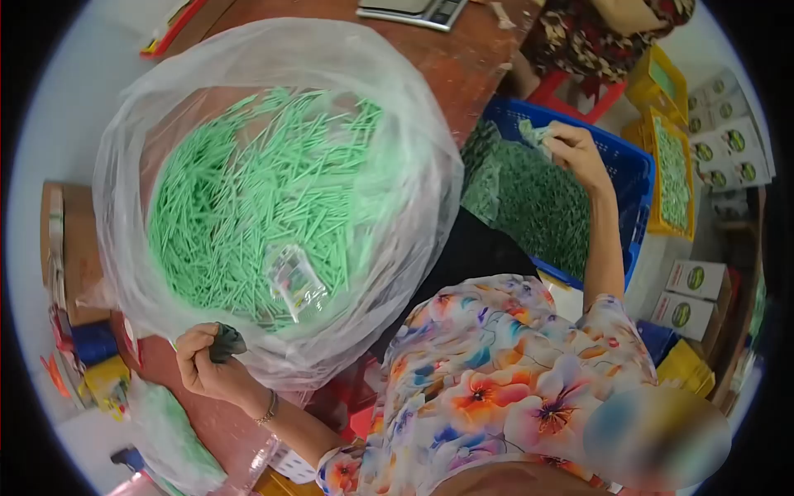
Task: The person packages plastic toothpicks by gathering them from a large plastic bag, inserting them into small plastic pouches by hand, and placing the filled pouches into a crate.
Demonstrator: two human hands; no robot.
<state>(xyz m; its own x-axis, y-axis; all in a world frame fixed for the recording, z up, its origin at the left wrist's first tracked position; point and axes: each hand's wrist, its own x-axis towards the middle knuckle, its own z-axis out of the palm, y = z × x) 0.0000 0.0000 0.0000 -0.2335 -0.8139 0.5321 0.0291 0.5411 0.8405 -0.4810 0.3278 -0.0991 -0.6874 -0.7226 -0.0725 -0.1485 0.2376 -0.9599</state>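
My left hand (pixel 207 364) is closed on a small dark green piece (pixel 226 342) whose kind I cannot make out, beside the rim of a large clear plastic bag (pixel 413 99). Inside the bag lies a big heap of thin light green sticks (pixel 273 190), with a small clear printed packet (pixel 295 281) on top. My right hand (pixel 579 153) pinches a crumpled pale green piece (pixel 536 136), possibly film, above a blue crate (pixel 641 194). Dark green pieces (pixel 538 202) fill much of that crate, too fine to tell apart.
The bag stands on a reddish-brown table (pixel 447 62) with a scale (pixel 413 11) at the far edge. Another person (pixel 579 37) sits beyond the blue crate. Yellow crates (pixel 680 219) and printed white boxes (pixel 695 281) stand at the right. A plastic bag with green contents (pixel 174 434) lies lower left.
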